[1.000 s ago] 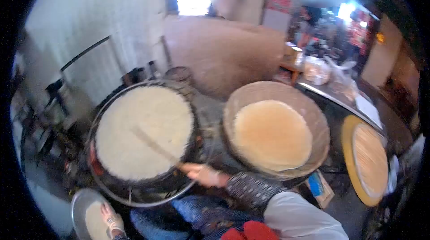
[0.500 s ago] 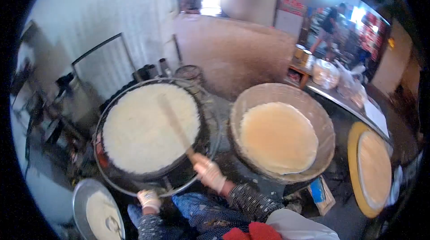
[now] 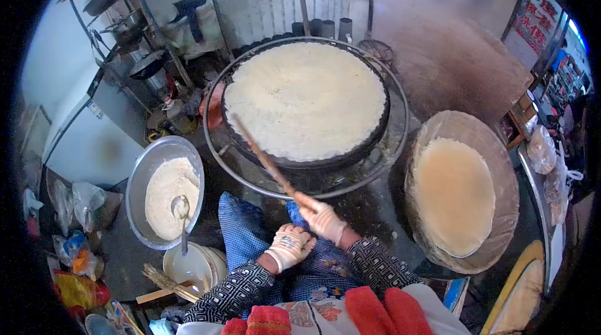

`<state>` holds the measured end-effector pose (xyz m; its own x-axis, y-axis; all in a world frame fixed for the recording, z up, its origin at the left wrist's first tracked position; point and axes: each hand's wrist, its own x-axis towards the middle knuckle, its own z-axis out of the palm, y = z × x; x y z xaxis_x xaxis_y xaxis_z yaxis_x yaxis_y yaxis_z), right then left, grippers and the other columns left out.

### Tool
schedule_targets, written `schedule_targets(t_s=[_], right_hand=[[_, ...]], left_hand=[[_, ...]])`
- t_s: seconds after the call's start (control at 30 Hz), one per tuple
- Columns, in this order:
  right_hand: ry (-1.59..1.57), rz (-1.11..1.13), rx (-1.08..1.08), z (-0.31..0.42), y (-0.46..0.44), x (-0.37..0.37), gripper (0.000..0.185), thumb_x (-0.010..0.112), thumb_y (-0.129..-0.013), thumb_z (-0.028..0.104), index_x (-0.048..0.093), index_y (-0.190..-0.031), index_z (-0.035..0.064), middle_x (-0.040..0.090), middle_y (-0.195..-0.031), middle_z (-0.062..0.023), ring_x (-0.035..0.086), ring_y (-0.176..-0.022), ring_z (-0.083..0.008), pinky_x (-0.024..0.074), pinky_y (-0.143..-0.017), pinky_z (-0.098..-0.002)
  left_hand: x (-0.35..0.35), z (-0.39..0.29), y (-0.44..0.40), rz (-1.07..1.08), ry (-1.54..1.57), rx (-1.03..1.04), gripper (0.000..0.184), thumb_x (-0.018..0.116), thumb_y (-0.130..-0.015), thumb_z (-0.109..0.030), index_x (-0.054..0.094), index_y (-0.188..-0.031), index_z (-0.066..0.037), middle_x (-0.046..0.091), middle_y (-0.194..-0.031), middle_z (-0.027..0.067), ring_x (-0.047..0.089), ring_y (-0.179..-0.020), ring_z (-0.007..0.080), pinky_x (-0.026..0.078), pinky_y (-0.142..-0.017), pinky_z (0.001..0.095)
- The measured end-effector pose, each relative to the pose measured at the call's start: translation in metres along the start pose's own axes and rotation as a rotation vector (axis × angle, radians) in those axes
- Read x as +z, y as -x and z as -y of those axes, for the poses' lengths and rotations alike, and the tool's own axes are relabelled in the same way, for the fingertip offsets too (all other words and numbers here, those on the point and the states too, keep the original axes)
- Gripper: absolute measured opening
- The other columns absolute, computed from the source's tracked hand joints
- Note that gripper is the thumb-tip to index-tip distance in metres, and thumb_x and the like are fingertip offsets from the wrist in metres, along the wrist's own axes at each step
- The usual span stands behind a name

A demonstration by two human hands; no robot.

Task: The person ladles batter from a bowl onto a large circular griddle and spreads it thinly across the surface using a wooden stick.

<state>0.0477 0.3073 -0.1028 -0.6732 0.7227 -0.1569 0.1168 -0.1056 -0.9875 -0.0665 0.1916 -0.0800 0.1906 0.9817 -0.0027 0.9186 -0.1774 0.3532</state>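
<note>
My right hand point(image 3: 323, 219), in a striped glove, grips a long flat wooden spatula point(image 3: 265, 158) by its lower end. The spatula slants up and left, its tip over the near left edge of the large round griddle point(image 3: 325, 158). A pale, thin layer of batter point(image 3: 303, 97) covers most of the griddle, and a metal ring point(image 3: 404, 128) runs around it. My left hand point(image 3: 290, 247), gloved too, is curled closed above the blue apron point(image 3: 241, 225), beside the right wrist. Whatever its fingers may hold is hidden.
To the left sits a metal bowl point(image 3: 134, 200) of batter with a ladle point(image 3: 181, 210) in it. Below stand a white bucket point(image 3: 219, 266) and a straw brush point(image 3: 164, 280). On the right, a lined basket point(image 3: 501, 210) holds round flat pancakes point(image 3: 456, 197). Shelves with pans point(image 3: 149, 65) stand left.
The view has swung left and down. My right hand has drawn the spatula from over the griddle's middle toward its near left edge. My left hand has moved from the griddle's rim to my lap.
</note>
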Motion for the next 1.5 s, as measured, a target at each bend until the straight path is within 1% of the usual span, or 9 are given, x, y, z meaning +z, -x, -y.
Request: schedule_targets(t_s=[0.13, 0.17, 0.33, 0.5, 0.73, 0.83, 0.93, 1.4, 1.5], right_hand=[[-0.162, -0.01, -0.139, 0.025, 0.023, 0.003, 0.04, 0.058, -0.094, 0.011, 0.055, -0.133, 0.0056, 0.062, -0.122, -0.0069, 0.054, -0.117, -0.0175, 0.0442, -0.098, -0.0279], [0.383, -0.274, -0.652, 0.001, 0.005, -0.013, 0.04, 0.058, -0.094, 0.014, 0.055, -0.133, 0.0076, 0.062, -0.122, -0.0061, 0.062, -0.092, -0.0129, 0.0529, -0.075, -0.0247], [-0.348, -0.579, 0.033, 0.039, -0.024, -0.117, 0.042, 0.051, -0.1, 0.022, 0.046, -0.142, 0.0242, 0.048, -0.075, 0.0051, 0.037, -0.04, -0.0059, 0.031, -0.033, -0.0224], [0.245, -0.404, -0.326, -0.016, -0.048, -0.116, 0.039, 0.057, -0.093, 0.001, 0.058, -0.131, 0.008, 0.063, -0.123, -0.0021, 0.058, -0.109, -0.0116, 0.0438, -0.095, -0.0217], [0.037, -0.138, 0.05, 0.033, 0.007, -0.064, 0.042, 0.056, -0.093, 0.004, 0.053, -0.135, 0.0056, 0.061, -0.126, -0.0024, 0.055, -0.111, -0.0093, 0.0436, -0.093, -0.0238], [0.098, -0.351, -0.333, 0.008, -0.026, -0.097, 0.039, 0.055, -0.093, 0.003, 0.056, -0.132, 0.0053, 0.062, -0.128, -0.0124, 0.059, -0.113, -0.0131, 0.0478, -0.092, -0.0291], [1.429, -0.275, -0.02, 0.026, -0.038, -0.154, 0.061, 0.048, -0.095, 0.027, 0.022, -0.149, 0.035, 0.066, -0.067, -0.0149, 0.065, -0.061, -0.037, 0.0498, -0.057, -0.0505], [0.078, -0.435, -0.199, -0.051, -0.032, -0.103, 0.038, 0.057, -0.095, 0.014, 0.056, -0.133, 0.0168, 0.068, -0.089, -0.0148, 0.062, -0.076, -0.0201, 0.0496, -0.068, -0.0306], [0.632, -0.252, -0.177, 0.0, 0.018, -0.059, 0.04, 0.053, -0.095, 0.006, 0.052, -0.135, 0.0064, 0.065, -0.121, -0.0154, 0.063, -0.111, -0.0207, 0.0489, -0.09, -0.0305]], left_hand=[[-0.037, 0.043, 0.003, -0.067, -0.066, -0.151, 0.019, 0.063, -0.084, -0.028, 0.068, -0.087, -0.009, 0.064, -0.087, 0.0108, 0.059, -0.088, 0.0331, 0.044, -0.084, 0.0472], [-0.057, 0.051, 0.003, -0.092, -0.031, -0.236, 0.022, 0.063, -0.084, -0.027, 0.067, -0.092, -0.007, 0.064, -0.096, 0.0126, 0.058, -0.096, 0.0345, 0.043, -0.09, 0.0471], [-0.078, 0.139, -0.007, -0.432, -0.357, -0.253, 0.059, 0.068, -0.075, -0.019, 0.049, -0.128, -0.002, 0.047, -0.132, 0.019, 0.037, -0.13, 0.0389, 0.028, -0.108, 0.0527], [-0.043, 0.15, -0.044, 0.015, -0.403, -0.365, 0.052, 0.074, -0.068, -0.032, 0.061, -0.113, -0.008, 0.055, -0.121, 0.0144, 0.04, -0.129, 0.0355, 0.012, -0.115, 0.058], [-0.018, 0.073, -0.07, -0.082, -0.202, -0.265, 0.034, 0.069, -0.073, -0.039, 0.069, -0.093, -0.011, 0.064, -0.098, 0.0121, 0.054, -0.108, 0.0331, 0.025, -0.108, 0.0539], [-0.011, 0.044, -0.079, -0.118, -0.128, -0.27, 0.04, 0.067, -0.077, -0.043, 0.067, -0.097, -0.008, 0.062, -0.102, 0.0148, 0.051, -0.11, 0.0339, 0.023, -0.108, 0.0528], [-0.001, 0.028, -0.091, -0.07, -0.118, -0.288, 0.043, 0.064, -0.081, -0.044, 0.064, -0.102, -0.007, 0.061, -0.104, 0.0144, 0.051, -0.112, 0.0337, 0.022, -0.109, 0.053], [0.002, 0.012, -0.099, -0.018, -0.107, -0.238, 0.057, 0.065, -0.078, -0.048, 0.058, -0.115, -0.005, 0.057, -0.114, 0.0153, 0.046, -0.118, 0.0326, 0.019, -0.109, 0.0533], [0.003, 0.013, -0.098, -0.016, -0.104, -0.233, 0.058, 0.066, -0.077, -0.047, 0.058, -0.117, -0.005, 0.057, -0.114, 0.0153, 0.046, -0.119, 0.0331, 0.019, -0.11, 0.0531]])
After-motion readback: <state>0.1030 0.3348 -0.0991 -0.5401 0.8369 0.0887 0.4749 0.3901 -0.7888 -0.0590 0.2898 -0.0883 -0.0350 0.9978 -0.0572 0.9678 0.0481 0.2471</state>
